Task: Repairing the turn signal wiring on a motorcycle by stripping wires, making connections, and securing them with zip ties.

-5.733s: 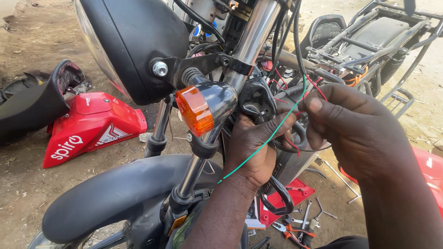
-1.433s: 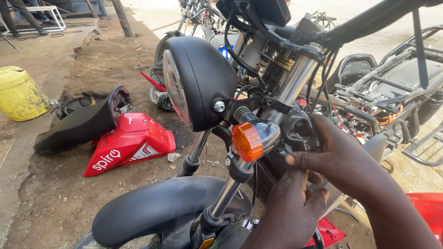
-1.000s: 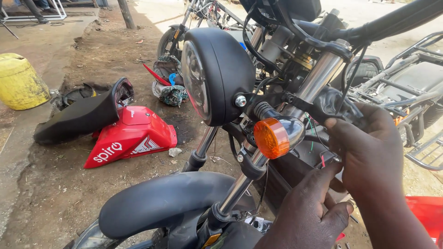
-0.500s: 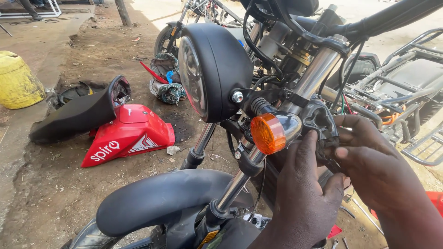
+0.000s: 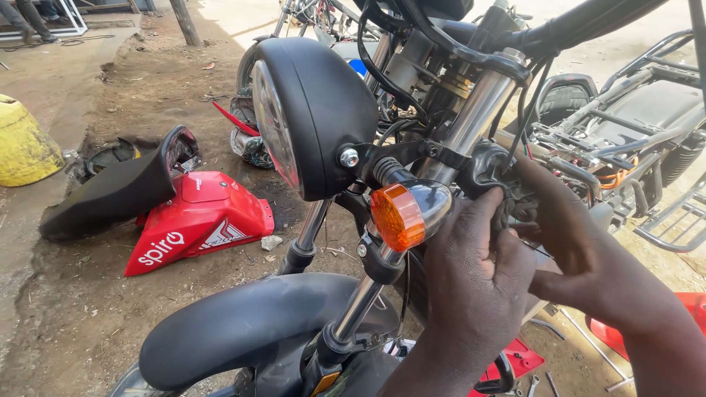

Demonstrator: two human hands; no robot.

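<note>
The wiring bundle (image 5: 515,209) sits behind the orange turn signal (image 5: 401,215), tucked against the chrome fork tube (image 5: 471,125), and both your hands are on it. Your left hand (image 5: 471,283) is curled around the bundle from below, thumb pressed up against the dark connector housing; your right hand (image 5: 573,242) comes in from the other side with its fingers closed on the same cluster. The fingertips are buried among the cables, so you cannot tell exactly which wire each one pinches.

The likeliest trouble is a thin wire pulling out of its connector if you tug while your grip is blind. The turn signal just beside your left thumb stands on a short rubber stalk, and a sideways knock from your knuckles could bend or crack it. The fork clamp edges just above your fingers could chafe insulation or skin.

Room is tight. The headlight shell (image 5: 312,110) closes off the space beyond the signal, and the black cables (image 5: 382,66) loop overhead. Below your left wrist the front mudguard (image 5: 250,323) leaves some clearance. Past your right forearm stands a stripped frame (image 5: 625,140). Farther out, on the dirt, lie a red body panel (image 5: 198,220), a black seat (image 5: 118,191) and loose tools (image 5: 529,382) near your elbows.
</note>
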